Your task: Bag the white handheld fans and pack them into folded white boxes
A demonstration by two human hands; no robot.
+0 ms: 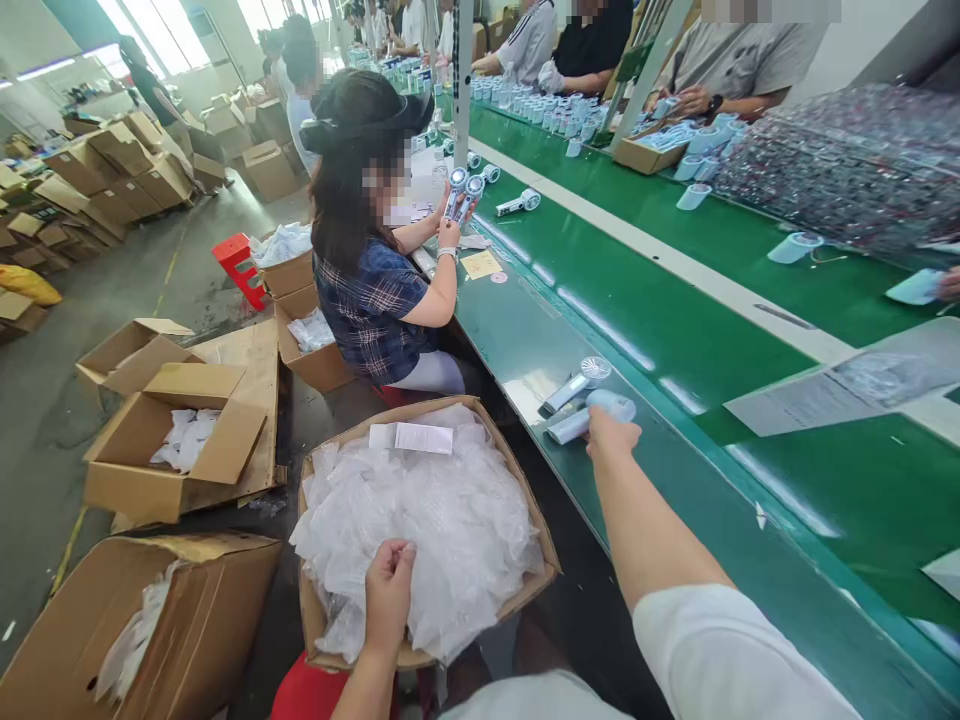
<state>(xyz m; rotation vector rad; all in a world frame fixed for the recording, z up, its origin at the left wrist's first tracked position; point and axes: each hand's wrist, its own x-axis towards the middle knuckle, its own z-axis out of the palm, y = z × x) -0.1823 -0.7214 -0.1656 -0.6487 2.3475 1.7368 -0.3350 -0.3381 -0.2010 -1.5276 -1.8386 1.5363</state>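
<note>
My right hand [613,438] reaches over the bench and grips a pale blue handheld fan [571,426] near its round head; the fingers are partly hidden. Close beside it lies a second handheld fan [568,390], its grille facing up. Below me on the left, my left hand [388,590] is in front of a heap of clear plastic bags [442,510], with thumb and fingers pinched together. What sits in that pinch, if anything, cannot be made out. The bags fill an open cardboard box [546,545], and a folded white leaflet [424,438] lies on top.
A green conveyor belt [637,260] runs beyond the bench [517,330]. Left of the bench sits a co-worker [375,300] holding fans. Open cartons [142,630] stand on the floor at left. A clear bag with a printed sheet [847,385] lies on the belt at right.
</note>
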